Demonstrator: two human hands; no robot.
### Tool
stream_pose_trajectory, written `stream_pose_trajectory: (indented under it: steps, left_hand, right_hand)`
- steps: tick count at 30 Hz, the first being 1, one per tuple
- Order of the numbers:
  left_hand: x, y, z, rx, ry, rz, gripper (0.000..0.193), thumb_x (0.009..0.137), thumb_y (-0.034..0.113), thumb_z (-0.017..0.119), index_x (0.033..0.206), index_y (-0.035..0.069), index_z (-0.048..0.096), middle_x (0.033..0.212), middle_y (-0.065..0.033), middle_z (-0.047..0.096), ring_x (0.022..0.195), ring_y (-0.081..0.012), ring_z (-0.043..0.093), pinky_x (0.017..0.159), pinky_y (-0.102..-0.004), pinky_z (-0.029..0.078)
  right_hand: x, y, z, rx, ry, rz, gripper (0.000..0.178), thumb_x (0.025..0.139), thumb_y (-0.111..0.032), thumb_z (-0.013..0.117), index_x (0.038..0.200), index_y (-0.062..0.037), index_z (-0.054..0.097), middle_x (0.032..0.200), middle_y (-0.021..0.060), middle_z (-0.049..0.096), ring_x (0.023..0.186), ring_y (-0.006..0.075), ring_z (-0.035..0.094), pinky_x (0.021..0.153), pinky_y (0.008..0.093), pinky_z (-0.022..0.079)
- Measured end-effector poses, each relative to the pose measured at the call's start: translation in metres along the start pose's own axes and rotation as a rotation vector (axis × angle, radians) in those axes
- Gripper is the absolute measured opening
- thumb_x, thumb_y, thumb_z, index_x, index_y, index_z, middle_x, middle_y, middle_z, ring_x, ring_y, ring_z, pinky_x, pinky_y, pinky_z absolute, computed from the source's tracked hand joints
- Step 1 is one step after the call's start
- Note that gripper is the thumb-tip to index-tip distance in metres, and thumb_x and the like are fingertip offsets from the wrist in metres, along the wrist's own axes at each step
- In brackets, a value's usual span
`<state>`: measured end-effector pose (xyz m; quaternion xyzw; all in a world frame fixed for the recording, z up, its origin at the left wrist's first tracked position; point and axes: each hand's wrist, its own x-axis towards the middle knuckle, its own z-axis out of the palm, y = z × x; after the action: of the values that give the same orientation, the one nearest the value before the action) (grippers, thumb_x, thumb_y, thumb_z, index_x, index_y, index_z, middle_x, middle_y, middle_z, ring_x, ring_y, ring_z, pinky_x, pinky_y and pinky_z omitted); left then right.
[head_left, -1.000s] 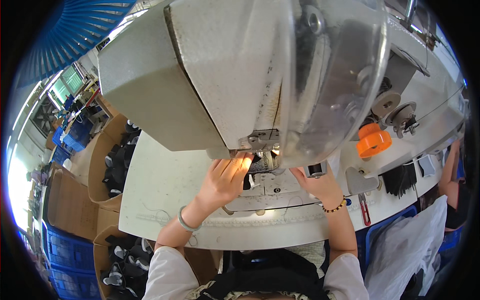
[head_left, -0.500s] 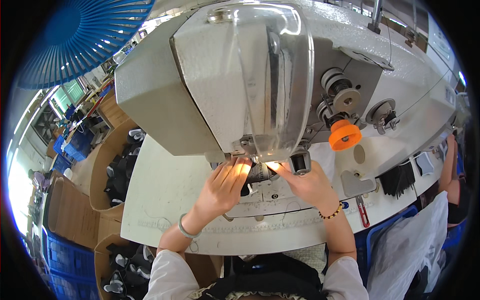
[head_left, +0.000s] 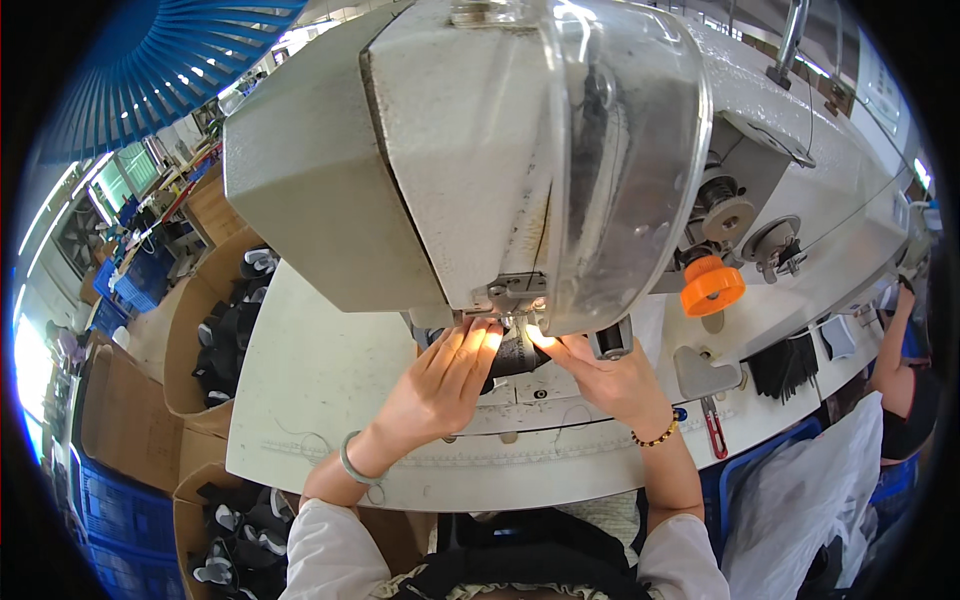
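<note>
Behind the bench's front edge [head_left: 480, 502], dark piece [head_left: 517, 357] under the machine [head_left: 470, 180] — left hand [head_left: 438, 393] flattish, right hand [head_left: 615, 383] loosely curled, both touching, can't tell if pinching. Likely guiding step — calls for steady feeding.

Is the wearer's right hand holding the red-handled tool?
No, the red-handled tool lies on the table, while the right hand is at the dark piece.

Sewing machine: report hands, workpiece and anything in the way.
Left hand at dark piece's left side. Right hand at its right. Machine overhangs, partly hiding it.
</note>
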<state>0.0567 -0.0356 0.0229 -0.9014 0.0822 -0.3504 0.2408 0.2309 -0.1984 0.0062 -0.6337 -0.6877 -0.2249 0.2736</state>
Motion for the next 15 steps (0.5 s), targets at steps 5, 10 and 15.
stream_pose_trajectory:
  steps: [5,10,15]
  left_hand:
    - [-0.001,0.000,-0.005,0.006,-0.052,0.017,0.042,0.075,0.002,0.058,0.113,-0.013,0.054,0.108,-0.0222,0.060,0.098,-0.0311,0.062,0.086,-0.0352,0.053]
    - [-0.002,-0.002,-0.005,-0.007,-0.035,0.022,0.041,0.075,0.003,0.058,0.113,-0.013,0.055,0.109,-0.0222,0.060,0.094,-0.0291,0.062,0.085,-0.0345,0.053]
    - [0.000,-0.003,-0.005,-0.010,-0.018,0.032,0.038,0.073,0.002,0.059,0.110,-0.011,0.058,0.103,-0.0197,0.062,0.091,-0.0266,0.063,0.083,-0.0332,0.054]
  right_hand:
    - [-0.005,0.000,0.004,0.055,-0.021,0.114,0.050,0.064,0.008,0.059,0.109,-0.0143,0.067,0.111,0.0008,0.063,0.104,0.0222,0.060,0.085,0.0360,0.049]
    - [-0.011,0.001,0.008,-0.008,0.012,0.084,0.055,0.064,0.008,0.059,0.112,-0.0191,0.067,0.113,-0.0024,0.063,0.103,0.0199,0.061,0.079,0.0311,0.053]
    - [-0.011,-0.001,0.007,0.009,-0.003,0.101,0.056,0.065,0.006,0.060,0.113,-0.0212,0.067,0.114,-0.0020,0.063,0.103,0.0196,0.061,0.078,0.0308,0.053]
